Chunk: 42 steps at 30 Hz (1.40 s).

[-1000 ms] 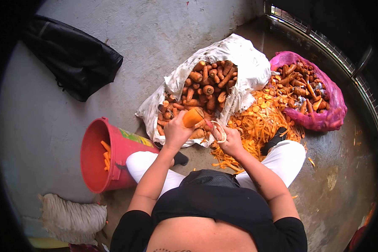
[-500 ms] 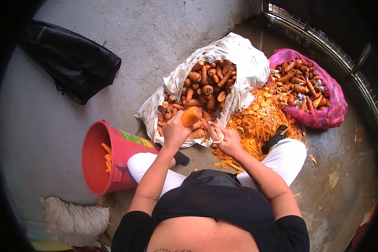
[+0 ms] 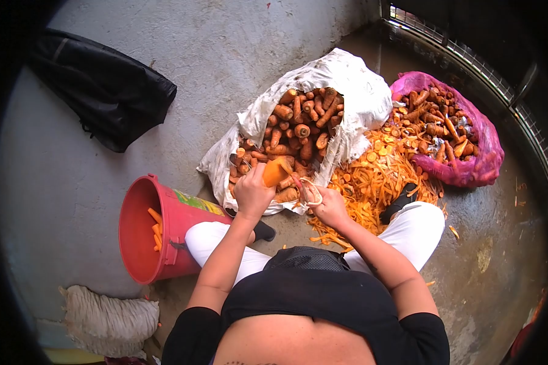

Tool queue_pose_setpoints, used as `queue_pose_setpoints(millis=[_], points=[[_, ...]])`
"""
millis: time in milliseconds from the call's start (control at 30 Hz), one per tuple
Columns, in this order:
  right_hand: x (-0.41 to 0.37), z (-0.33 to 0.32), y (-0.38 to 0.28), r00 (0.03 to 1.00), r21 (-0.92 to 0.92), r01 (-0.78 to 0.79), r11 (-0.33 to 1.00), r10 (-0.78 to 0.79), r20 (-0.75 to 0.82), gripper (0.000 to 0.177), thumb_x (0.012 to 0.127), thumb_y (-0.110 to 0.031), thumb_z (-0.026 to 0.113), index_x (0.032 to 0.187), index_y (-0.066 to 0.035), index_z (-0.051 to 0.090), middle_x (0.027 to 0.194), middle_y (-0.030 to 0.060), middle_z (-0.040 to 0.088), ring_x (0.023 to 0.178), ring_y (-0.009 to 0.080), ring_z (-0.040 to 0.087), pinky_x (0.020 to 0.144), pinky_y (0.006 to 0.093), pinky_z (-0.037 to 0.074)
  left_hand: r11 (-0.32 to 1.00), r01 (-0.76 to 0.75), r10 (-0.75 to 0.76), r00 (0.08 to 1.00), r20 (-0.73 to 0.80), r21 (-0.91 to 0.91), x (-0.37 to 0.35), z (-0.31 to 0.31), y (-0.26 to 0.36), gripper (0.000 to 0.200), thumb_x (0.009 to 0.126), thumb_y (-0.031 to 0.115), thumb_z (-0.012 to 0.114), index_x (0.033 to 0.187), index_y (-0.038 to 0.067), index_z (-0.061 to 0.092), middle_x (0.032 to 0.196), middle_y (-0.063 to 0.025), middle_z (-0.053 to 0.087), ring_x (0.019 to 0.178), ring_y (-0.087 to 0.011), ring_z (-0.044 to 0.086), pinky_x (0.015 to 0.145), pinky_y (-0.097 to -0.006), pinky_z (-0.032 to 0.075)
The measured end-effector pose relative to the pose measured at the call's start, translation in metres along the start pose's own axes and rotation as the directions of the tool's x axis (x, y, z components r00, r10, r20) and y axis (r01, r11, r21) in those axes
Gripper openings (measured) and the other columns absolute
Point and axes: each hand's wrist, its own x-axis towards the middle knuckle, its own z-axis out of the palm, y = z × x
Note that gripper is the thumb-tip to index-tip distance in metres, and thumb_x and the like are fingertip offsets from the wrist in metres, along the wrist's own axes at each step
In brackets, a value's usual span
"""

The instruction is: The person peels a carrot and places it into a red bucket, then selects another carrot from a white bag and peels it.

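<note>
My left hand [image 3: 252, 191] is closed round a thick, bright orange carrot [image 3: 276, 173], its broad end pointing up and right. In my right hand [image 3: 331, 207] is a peeler [image 3: 296, 180] with a reddish part and a pale band looped about its handle. The peeler's tip is close to the carrot; whether they touch is hard to make out. Behind both hands a white sack [image 3: 353, 91] lies open, full of unpeeled carrots [image 3: 302, 130]. Orange peelings [image 3: 371, 182] with cut carrot ends are heaped beyond my right hand.
A red bucket [image 3: 186, 225] leans on its side at left, several peeled carrots [image 3: 156, 229] inside. At right sits a pink sack [image 3: 487, 155] of carrots and scraps. A black bag [image 3: 112, 91] lies upper left, a crumpled pale sack [image 3: 109, 319] lower left. Metal mesh [image 3: 481, 70] edges the upper right.
The peeler and pale band have turned slightly in my right hand, which has shifted a little to the left. My left hand and the carrot stay nearly in place.
</note>
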Motion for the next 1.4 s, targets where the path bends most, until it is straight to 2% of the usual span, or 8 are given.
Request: queue_pose_setpoints(millis=[233,333,633,733,833,933,1200,1400], points=[[0.001,0.003,0.002,0.997,-0.028,-0.068,0.997,0.069,0.045,0.037,0.089,-0.043,0.053,0.092,-0.009,0.067,0.075,0.0191,0.064,0.074,0.0384,0.062,0.063,0.0451,0.047,0.994,0.081,-0.082,0.997,-0.001,-0.077,-0.008,0.002,0.003,0.030,0.067,0.015,0.072,0.093,0.010,0.059,0.080,-0.0088,0.064,0.071,-0.0319,0.063,0.064,-0.0412,0.048],[0.000,0.007,0.003,0.995,0.009,-0.092,0.996,0.092,0.050,0.037,0.087,-0.043,0.055,0.091,-0.008,0.067,0.075,0.0196,0.064,0.074,0.0387,0.062,0.063,0.0454,0.047,0.999,-0.003,0.007,0.997,-0.078,0.051,-0.009,0.006,-0.006,0.030,0.067,0.014,0.071,0.094,0.010,0.060,0.081,-0.0080,0.064,0.071,-0.0315,0.062,0.065,-0.0405,0.048],[0.001,0.011,0.008,0.990,0.068,-0.129,0.989,0.125,0.059,0.036,0.085,-0.041,0.057,0.090,-0.007,0.067,0.076,0.0214,0.064,0.076,0.0401,0.062,0.065,0.0467,0.047,0.998,0.020,-0.014,0.994,-0.106,0.055,-0.012,0.009,-0.002,0.029,0.068,0.014,0.071,0.094,0.009,0.061,0.081,-0.0083,0.065,0.073,-0.0317,0.063,0.065,-0.0401,0.048],[0.002,0.006,0.001,0.987,0.066,-0.152,0.986,0.149,0.058,0.038,0.084,-0.042,0.058,0.089,-0.006,0.067,0.076,0.0212,0.064,0.076,0.0401,0.062,0.066,0.0470,0.047,0.957,0.235,-0.222,0.971,0.090,-0.169,-0.013,0.006,0.007,0.029,0.068,0.017,0.072,0.093,0.006,0.061,0.080,-0.0104,0.066,0.075,-0.0339,0.063,0.066,-0.0400,0.050],[0.002,0.006,0.008,0.985,-0.014,-0.151,0.988,0.152,0.086,0.039,0.084,-0.043,0.058,0.089,-0.005,0.067,0.076,0.0207,0.064,0.076,0.0401,0.062,0.066,0.0471,0.047,0.946,0.281,-0.253,0.952,0.171,-0.163,-0.013,0.004,0.008,0.033,0.067,0.018,0.072,0.094,0.004,0.061,0.080,-0.0123,0.067,0.076,-0.0311,0.066,0.067,-0.0370,0.051],[0.007,0.007,0.010,0.973,-0.002,-0.196,0.981,0.195,0.124,0.039,0.084,-0.042,0.059,0.089,-0.005,0.067,0.075,0.0203,0.064,0.076,0.0396,0.062,0.066,0.0468,0.047,0.710,0.458,-0.299,0.884,0.360,-0.535,-0.018,0.020,-0.006,0.036,0.066,0.018,0.070,0.098,0.004,0.062,0.081,-0.0123,0.068,0.075,-0.0248,0.067,0.068,-0.0340,0.051],[0.006,0.001,0.006,0.970,-0.087,-0.176,0.981,0.188,0.157,0.041,0.083,-0.044,0.058,0.085,-0.005,0.068,0.076,0.0206,0.065,0.076,0.0391,0.063,0.066,0.0471,0.047,0.691,0.582,-0.246,0.748,0.616,-0.430,-0.011,0.005,-0.012,0.040,0.065,0.017,0.070,0.102,0.005,0.062,0.084,-0.0124,0.068,0.079,-0.0236,0.067,0.071,-0.0329,0.050],[0.007,0.006,0.012,0.972,-0.092,-0.182,0.979,0.194,0.135,0.043,0.083,-0.046,0.059,0.085,-0.005,0.069,0.076,0.0216,0.064,0.075,0.0395,0.063,0.067,0.0479,0.048,0.934,0.353,-0.304,0.868,0.392,-0.056,-0.010,-0.006,0.007,0.041,0.066,0.023,0.069,0.104,0.010,0.061,0.087,-0.0184,0.068,0.085,-0.0317,0.066,0.073,-0.0372,0.051]])
